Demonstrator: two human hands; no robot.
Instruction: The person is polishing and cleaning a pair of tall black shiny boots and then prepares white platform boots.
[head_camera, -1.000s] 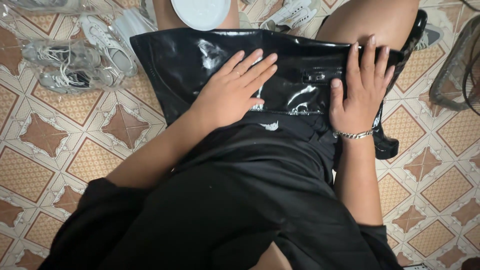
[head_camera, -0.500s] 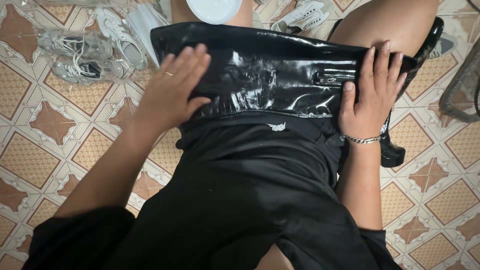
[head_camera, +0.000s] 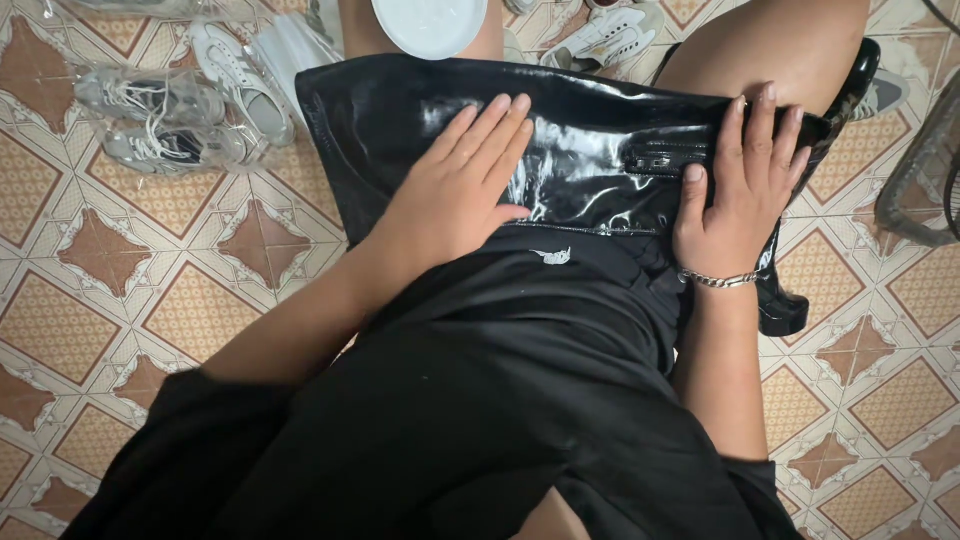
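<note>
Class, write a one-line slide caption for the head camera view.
Left hand and right hand rest flat on a glossy black boot across the lap, above a tiled floor.

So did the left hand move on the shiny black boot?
Yes. The left hand slid right, from the shiny black boot's left end toward its zip.
</note>
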